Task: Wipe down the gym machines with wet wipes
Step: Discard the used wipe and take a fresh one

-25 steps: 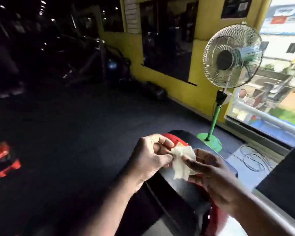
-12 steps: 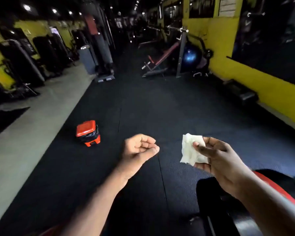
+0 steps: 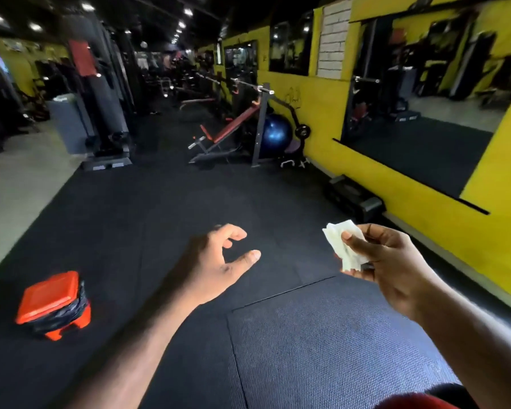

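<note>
White crumpled wet wipe (image 3: pixel 343 245), folded wad, pinched upright between thumb and fingers of right hand (image 3: pixel 393 270). Red-padded grey-framed incline bench (image 3: pixel 229 129), tilted, at far edge of black rubber floor (image 3: pixel 189 208).

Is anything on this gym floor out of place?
Only the small orange bin with a black liner: it stands alone in the middle of the open black mat. Nothing looks spilled or damaged.
</note>
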